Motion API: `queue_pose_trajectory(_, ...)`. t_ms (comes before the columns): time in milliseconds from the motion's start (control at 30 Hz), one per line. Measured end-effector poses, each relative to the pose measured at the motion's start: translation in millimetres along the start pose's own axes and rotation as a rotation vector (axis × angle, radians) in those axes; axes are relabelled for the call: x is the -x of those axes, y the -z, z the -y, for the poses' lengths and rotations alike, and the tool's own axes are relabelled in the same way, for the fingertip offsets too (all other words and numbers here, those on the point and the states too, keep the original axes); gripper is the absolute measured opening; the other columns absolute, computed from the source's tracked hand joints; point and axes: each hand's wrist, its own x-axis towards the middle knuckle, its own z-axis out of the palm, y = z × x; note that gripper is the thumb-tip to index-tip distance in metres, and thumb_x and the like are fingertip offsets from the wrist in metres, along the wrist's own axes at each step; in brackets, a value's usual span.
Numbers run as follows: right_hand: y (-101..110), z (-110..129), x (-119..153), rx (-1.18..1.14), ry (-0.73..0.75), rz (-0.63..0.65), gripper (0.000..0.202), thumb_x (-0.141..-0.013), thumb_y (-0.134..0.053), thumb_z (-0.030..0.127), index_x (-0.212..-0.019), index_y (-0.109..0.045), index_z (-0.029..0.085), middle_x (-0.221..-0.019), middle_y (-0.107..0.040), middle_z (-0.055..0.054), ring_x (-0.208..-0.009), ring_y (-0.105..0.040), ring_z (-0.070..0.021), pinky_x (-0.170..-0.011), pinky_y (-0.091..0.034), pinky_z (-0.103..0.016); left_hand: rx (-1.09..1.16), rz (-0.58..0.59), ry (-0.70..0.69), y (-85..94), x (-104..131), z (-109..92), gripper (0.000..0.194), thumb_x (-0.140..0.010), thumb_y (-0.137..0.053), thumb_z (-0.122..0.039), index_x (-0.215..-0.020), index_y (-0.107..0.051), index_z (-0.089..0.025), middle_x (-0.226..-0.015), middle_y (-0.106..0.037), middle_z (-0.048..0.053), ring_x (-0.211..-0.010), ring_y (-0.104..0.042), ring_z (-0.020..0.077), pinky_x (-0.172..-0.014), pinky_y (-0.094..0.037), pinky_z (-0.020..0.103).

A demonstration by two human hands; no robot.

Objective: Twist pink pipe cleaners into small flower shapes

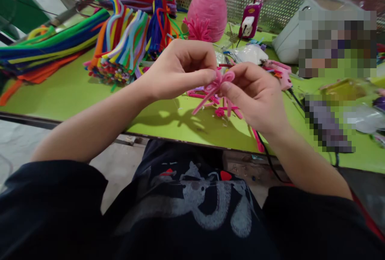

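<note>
Between my hands, above the green table, is a pink pipe cleaner bow [214,85] with loops on top and loose ends hanging down. My left hand [188,65] pinches its left loop between thumb and fingertips. On the other side, my right hand [255,95] grips the right loop the same way. Beneath them lie pink pipe cleaner pieces [203,96] and a small dark pink knot [219,112]. The fingers partly cover the middle of the bow.
Bundles of colourful pipe cleaners [120,47] lie at the left on the green table [69,95]. Behind stand a pink ball of string [210,9], a purple power strip [251,17] and a pale bin [288,35]. A pink glue gun [281,73] with a black cable lies right.
</note>
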Motion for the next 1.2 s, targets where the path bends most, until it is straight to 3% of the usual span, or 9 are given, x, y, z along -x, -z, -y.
queue_pose_trajectory(233, 3, 4, -4, 0.071, 0.071, -0.033, 0.021, -0.094, -0.085, 0.039, -0.094, -0.073, 0.023, -0.090, -0.073, 0.000, -0.084, -0.073, -0.0175, -0.080, -0.068, -0.036, -0.037, -0.003, 0.020, -1.6, 0, 3, 0.038, -0.093, -0.083, -0.047, -0.077, -0.065, -0.018, -0.068, -0.056, 0.002, -0.067, -0.049, 0.0099, -0.060, -0.038, 0.027)
queue_pose_trajectory(433, -1, 6, -3, 0.052, 0.061, -0.042, 0.014, -0.090, -0.086, 0.027, -0.087, -0.073, 0.022, -0.084, -0.073, 0.001, -0.075, -0.070, -0.0138, -0.068, -0.064, -0.029, -0.025, 0.020, 0.040, -8.9, 1, 1, 0.042, -0.100, -0.076, -0.052, -0.084, -0.064, -0.016, -0.069, -0.056, 0.000, -0.066, -0.046, 0.0065, -0.060, -0.037, 0.024)
queue_pose_trajectory(567, -1, 3, -3, 0.096, 0.091, -0.094, 0.024, -0.093, -0.084, 0.040, -0.088, -0.069, 0.023, -0.084, -0.072, 0.000, -0.078, -0.071, -0.0161, -0.069, -0.066, -0.032, -0.055, 0.045, -0.026, -12.9, 4, 1, 0.043, -0.105, -0.069, -0.053, -0.083, -0.066, -0.016, -0.068, -0.055, -0.001, -0.062, -0.046, 0.0052, -0.057, -0.034, 0.022)
queue_pose_trajectory(633, 2, 0, -4, 0.122, 0.098, -0.103, 0.028, -0.096, -0.082, 0.048, -0.091, -0.068, 0.024, -0.087, -0.072, -0.001, -0.086, -0.073, -0.0183, -0.075, -0.067, -0.034, -0.044, 0.051, -0.042, -13.8, 5, 2, 0.038, -0.103, -0.073, -0.051, -0.089, -0.069, -0.015, -0.074, -0.060, 0.000, -0.066, -0.052, 0.0064, -0.060, -0.039, 0.022)
queue_pose_trajectory(733, 6, -2, -6, 0.115, 0.126, -0.074, 0.025, -0.096, -0.083, 0.044, -0.092, -0.068, 0.025, -0.089, -0.072, -0.002, -0.088, -0.072, -0.0176, -0.077, -0.065, -0.032, -0.049, 0.036, 0.013, -12.9, 6, 4, 0.037, -0.096, -0.082, -0.049, -0.097, -0.071, -0.013, -0.083, -0.064, 0.003, -0.074, -0.057, 0.0092, -0.065, -0.045, 0.024)
queue_pose_trajectory(967, 20, 4, -4, 0.206, 0.142, 0.062, 0.013, -0.096, -0.084, 0.035, -0.095, -0.078, 0.024, -0.083, -0.073, -0.002, -0.073, -0.067, -0.0166, -0.073, -0.063, -0.036, 0.024, 0.209, 0.101, -6.1, 1, 7, 0.041, -0.090, -0.087, -0.054, -0.081, -0.069, -0.018, -0.072, -0.066, 0.003, -0.066, -0.059, 0.0123, -0.060, -0.046, 0.026)
queue_pose_trajectory(1200, 24, 2, -4, 0.292, 0.166, 0.097, 0.015, -0.090, -0.089, 0.039, -0.095, -0.078, 0.029, -0.095, -0.075, -0.004, -0.088, -0.068, -0.0212, -0.091, -0.063, -0.038, 0.120, 0.216, 0.222, -5.6, 1, 8, 0.044, -0.079, -0.096, -0.054, -0.083, -0.072, -0.018, -0.066, -0.067, 0.001, -0.056, -0.061, 0.0116, -0.049, -0.045, 0.023)
